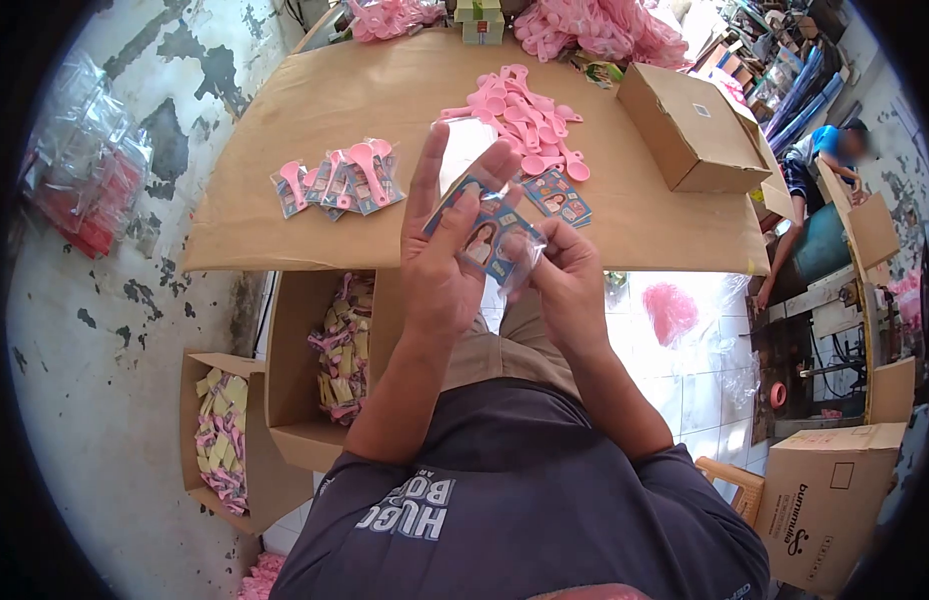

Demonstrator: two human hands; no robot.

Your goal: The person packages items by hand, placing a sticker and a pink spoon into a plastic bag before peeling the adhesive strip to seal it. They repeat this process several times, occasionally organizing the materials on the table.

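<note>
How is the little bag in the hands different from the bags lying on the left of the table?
The held bag is pinched between the left hand and right hand; the table bags lie on the brown table. The held bag shows a card but no spoon; the table bags hold pink spoons. The held bag is alone; the table bags are several. Both are clear with printed cards inside.

On the brown cardboard-covered counter (285,235), a heap of loose pink plastic spoons (515,110) lies toward the far side. A closed brown cardboard box (685,125) lies to its right, bagged pink spoon packets (340,180) to its left, and a stack of printed paper cards (557,197) just before it. Above the near edge, the left hand (440,270) and right hand (570,280) hold a clear-sleeved printed card (485,240). Below, at left, stands an open cardboard carton (290,400).
</note>
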